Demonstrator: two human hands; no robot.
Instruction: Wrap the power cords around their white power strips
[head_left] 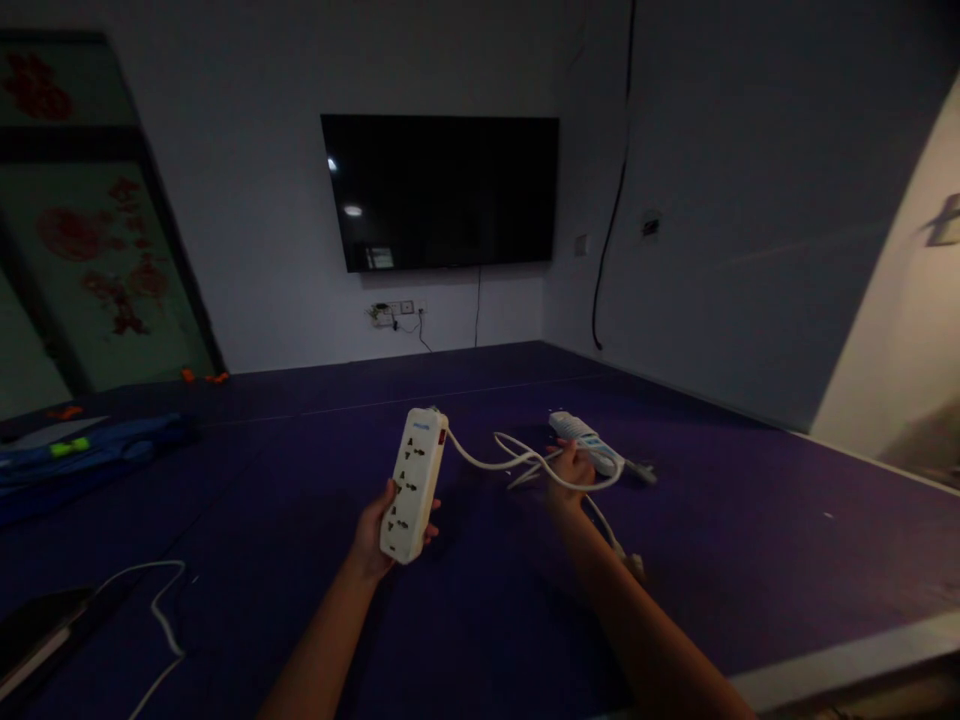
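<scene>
Left hand (373, 528): fingers grasp a white rectangular plastic power strip (414, 485). Right hand (570, 474): fingers clenched on its looped white cable (486, 465), near what looks like another long white strip (568, 426).

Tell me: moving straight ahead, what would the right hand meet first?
Probably the white, oblong plastic strip just beyond the right hand; depth is unclear, so they may be touching.

Both forearms (328, 625) outstretched, left fingers (431, 534) and right fingers (571, 460) curled inward.
</scene>
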